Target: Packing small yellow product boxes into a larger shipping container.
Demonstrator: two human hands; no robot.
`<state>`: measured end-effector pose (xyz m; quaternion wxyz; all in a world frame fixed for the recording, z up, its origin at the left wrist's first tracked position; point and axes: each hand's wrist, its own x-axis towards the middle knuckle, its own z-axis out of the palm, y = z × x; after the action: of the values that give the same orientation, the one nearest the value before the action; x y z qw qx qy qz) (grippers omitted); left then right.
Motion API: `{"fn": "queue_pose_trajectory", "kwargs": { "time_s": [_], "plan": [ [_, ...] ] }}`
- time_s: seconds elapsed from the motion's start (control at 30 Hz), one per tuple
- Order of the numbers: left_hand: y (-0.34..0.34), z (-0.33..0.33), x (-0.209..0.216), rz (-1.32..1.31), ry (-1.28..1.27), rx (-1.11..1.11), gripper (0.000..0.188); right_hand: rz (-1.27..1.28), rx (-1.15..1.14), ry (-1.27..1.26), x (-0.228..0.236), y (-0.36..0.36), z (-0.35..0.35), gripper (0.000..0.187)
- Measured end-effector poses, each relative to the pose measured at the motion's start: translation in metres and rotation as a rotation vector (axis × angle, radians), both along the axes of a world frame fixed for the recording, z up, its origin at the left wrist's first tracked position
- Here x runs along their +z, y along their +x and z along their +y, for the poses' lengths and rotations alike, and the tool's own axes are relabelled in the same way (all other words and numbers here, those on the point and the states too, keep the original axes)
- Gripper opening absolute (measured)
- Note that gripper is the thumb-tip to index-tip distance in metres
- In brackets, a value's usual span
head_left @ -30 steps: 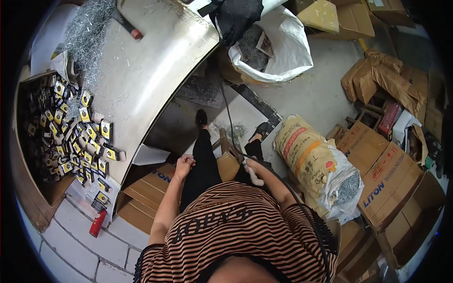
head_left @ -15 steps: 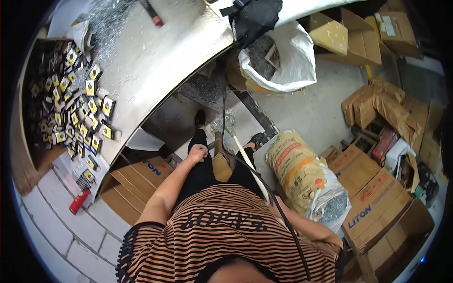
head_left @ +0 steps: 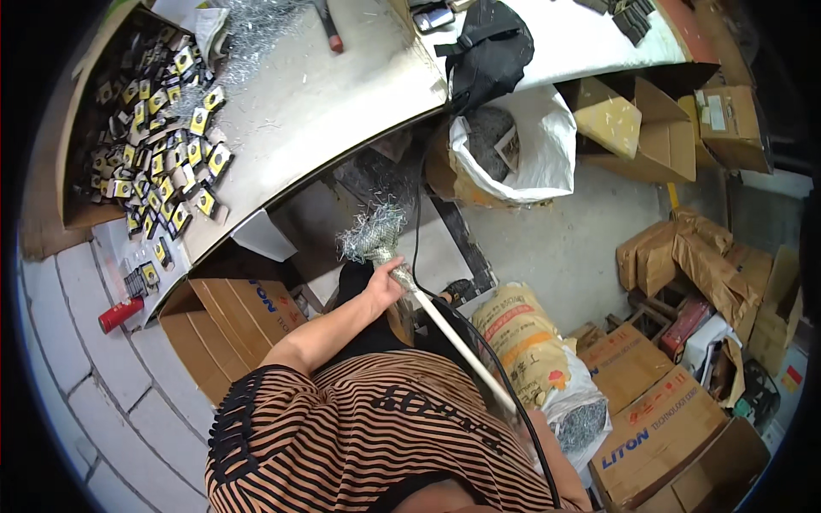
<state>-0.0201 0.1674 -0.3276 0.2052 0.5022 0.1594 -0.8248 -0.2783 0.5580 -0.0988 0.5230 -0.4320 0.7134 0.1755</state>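
Note:
A white pole (head_left: 459, 338) slants across my front. Its upper end carries a tangled clump of thin silvery metal pieces (head_left: 376, 232) that look like pins or small nails. My left hand (head_left: 390, 284) is closed around the shaft just below that clump. Down at the pole's lower end is my right hand (head_left: 528, 419), closed on it near my right side. A black cable partly covers that hand, and its fingers show poorly. The black cable (head_left: 479, 333) runs down alongside the pole.
On the left, a worktable (head_left: 342, 103) bears a heap of small black-and-yellow boxes (head_left: 162, 171) and loose metal pieces. A white-lined sack (head_left: 547, 154) stands ahead. At right are a full woven sack (head_left: 522, 342) and cartons (head_left: 663, 427). A red cylinder (head_left: 121, 315) lies left.
My left hand has moved forward and right from above my thigh and taken hold of the pole. The clumped end now shows higher and further left. The view has shifted a little.

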Motion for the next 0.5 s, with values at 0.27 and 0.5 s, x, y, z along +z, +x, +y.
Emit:
{"fn": "queue_pose_trajectory", "kwargs": {
  "time_s": [0.27, 0.5],
  "plan": [
    [0.045, -0.038, 0.188, 0.0, -0.544, -0.134, 0.025, -0.711, -0.391, -0.381, -0.083, 0.018, -0.195, 0.046],
    [0.103, -0.077, 0.237, -0.212, -1.063, -0.299, 0.044, -1.373, -0.625, -0.212, 0.02, 0.17, -0.464, 0.054]
  ]
}}
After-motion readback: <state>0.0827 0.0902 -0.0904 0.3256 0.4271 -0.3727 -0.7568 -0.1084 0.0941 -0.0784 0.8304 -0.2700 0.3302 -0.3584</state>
